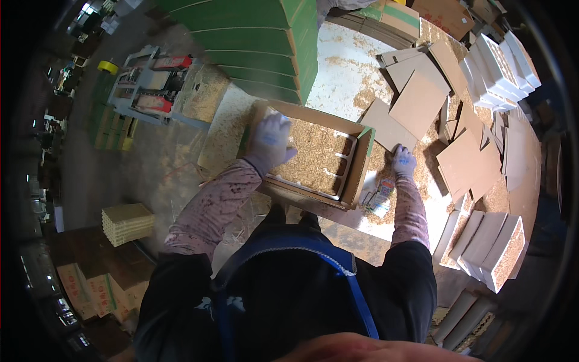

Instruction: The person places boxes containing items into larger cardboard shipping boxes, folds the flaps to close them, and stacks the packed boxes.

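Note:
An open cardboard box [361, 174] sits before me, holding a white divided tray [347, 158] filled with tan granular material. My left hand [271, 138], gloved, is over the box's left side, with the fingers near its upper left corner; a small shiny item shows just beyond the fingertips, and whether it is gripped cannot be told. To the right of the box, my right hand [404, 162], also gloved, has its fingertips at the lower corner of a flat cardboard sheet [389, 124]. Small printed packets [379, 199] lie between the box and my right forearm.
Tall green cartons [267, 54] stand beyond the box. Loose cardboard sheets [418, 104] cover the right part of the worktable [334, 59]. White filled trays stand upright in groups [491, 242] at the right. A pallet jack-like machine [149, 83] is on the floor at left.

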The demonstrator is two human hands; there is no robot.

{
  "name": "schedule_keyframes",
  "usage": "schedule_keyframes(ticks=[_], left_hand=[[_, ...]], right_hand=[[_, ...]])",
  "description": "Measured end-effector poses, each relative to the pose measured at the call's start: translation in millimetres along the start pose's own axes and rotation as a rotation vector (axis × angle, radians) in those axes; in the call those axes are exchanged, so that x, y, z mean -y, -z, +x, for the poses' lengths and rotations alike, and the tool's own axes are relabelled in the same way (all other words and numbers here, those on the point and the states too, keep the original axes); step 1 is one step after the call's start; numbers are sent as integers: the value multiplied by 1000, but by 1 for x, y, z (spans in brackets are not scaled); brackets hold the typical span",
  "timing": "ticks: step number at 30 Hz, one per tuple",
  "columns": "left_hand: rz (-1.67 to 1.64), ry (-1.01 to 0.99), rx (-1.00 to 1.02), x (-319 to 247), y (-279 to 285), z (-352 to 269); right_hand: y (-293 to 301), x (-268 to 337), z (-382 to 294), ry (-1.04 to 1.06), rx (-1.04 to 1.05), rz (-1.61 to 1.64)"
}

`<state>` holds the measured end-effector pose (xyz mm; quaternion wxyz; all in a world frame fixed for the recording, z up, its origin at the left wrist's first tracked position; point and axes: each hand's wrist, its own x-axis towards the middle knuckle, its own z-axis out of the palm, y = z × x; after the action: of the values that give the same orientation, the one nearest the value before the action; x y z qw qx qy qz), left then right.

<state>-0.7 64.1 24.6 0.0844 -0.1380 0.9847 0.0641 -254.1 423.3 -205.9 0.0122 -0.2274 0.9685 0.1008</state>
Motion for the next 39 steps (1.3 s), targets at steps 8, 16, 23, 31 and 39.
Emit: schedule_keyframes(ticks=[8, 16, 23, 31, 39], left_hand=[[-400, -324, 169, -24, -3, -23], [-318, -224, -777, 29, 68, -84], [-9, -334, 58, 5, -25, -27], [-1144, 82, -508, 105, -13, -29], [-1551, 57, 137, 72, -114, -16]], right_hand=[[173, -58, -33, 97, -608, 151], [364, 19, -66, 271, -457, 1373], [273, 133, -79, 629, -484, 459], [189, 88, -101, -190, 463, 1641], [188, 166, -93, -52, 323, 1349]])
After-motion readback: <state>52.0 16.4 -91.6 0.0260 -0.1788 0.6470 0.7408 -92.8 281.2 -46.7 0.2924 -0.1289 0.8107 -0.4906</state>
